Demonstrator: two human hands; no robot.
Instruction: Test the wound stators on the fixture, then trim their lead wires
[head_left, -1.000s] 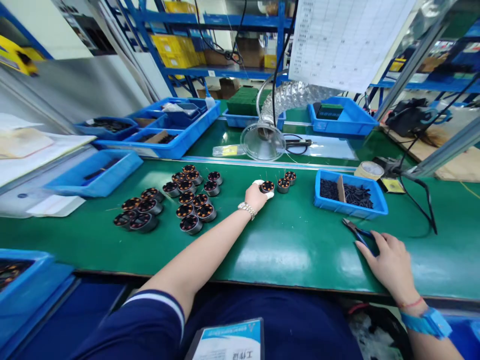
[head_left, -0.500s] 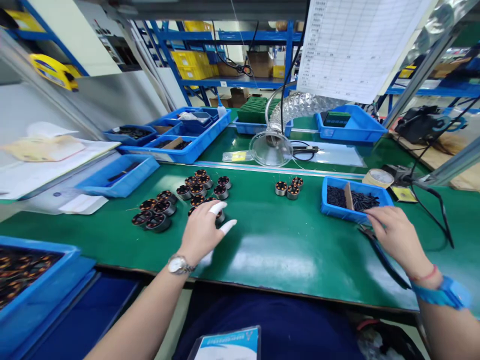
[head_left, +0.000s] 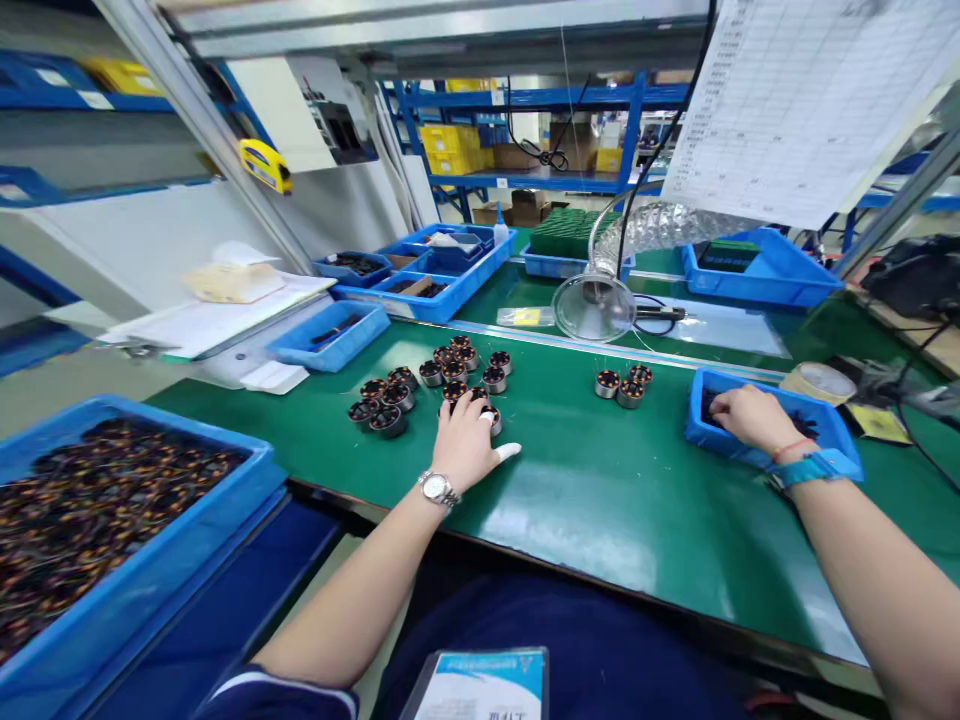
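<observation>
My left hand (head_left: 466, 440), with white covers on the thumb and a finger, lies over the front of a cluster of small round motor stators (head_left: 454, 370) wound with copper. Its thumb is stretched out to the side, and its fingertips rest at the stators beneath. Over the left compartment of a small blue box (head_left: 696, 436), my right hand (head_left: 752, 418) bends its fingers down and together among black pieces. What those fingertips hold is hidden. Short black tubes (head_left: 806, 425) lie in the box's other compartment.
Another stator group (head_left: 386, 405) sits left, and three stators (head_left: 628, 390) stand mid-table. A large blue bin (head_left: 255, 455) full of stators is at the left edge. A clear funnel (head_left: 592, 307) on a foil duct, a tape roll (head_left: 817, 382) and blue trays (head_left: 442, 305) stand behind.
My right hand has moved from the box's front right edge into its left compartment. My left hand stays at the stators. The view has swung left, showing more of the large bin.
</observation>
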